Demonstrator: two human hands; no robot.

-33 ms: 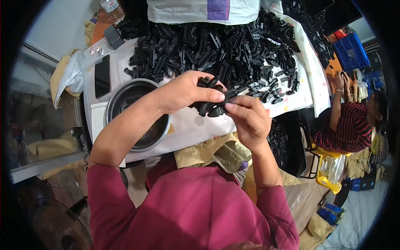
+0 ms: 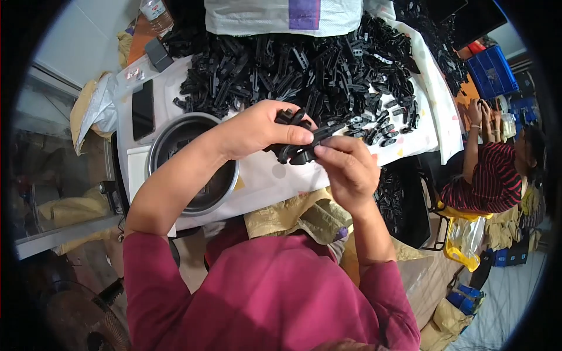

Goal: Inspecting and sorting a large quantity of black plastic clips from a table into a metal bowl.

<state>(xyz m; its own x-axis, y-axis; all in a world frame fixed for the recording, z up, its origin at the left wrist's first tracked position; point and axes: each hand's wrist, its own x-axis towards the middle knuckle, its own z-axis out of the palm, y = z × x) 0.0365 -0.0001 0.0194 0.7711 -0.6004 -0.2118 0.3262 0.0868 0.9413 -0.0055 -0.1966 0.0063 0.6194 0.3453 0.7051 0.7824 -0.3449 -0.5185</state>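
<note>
Over the front of the table, my left hand is closed around several black plastic parts, with the thumb pressed on top. My right hand pinches the right end of the same cluster between thumb and fingers. The fingers partly cover the parts, so their exact kind cannot be made out. Behind both hands spreads a large heap of similar black plastic pieces. Smaller loose pieces lie apart at its right end. Below my left forearm sits a round metal bowl with a few dark pieces inside.
A dark phone lies at the table's left, near a bottle. A white sack rests behind the heap. To my right stand a black bin of parts and a blue crate. A person in a striped shirt works there.
</note>
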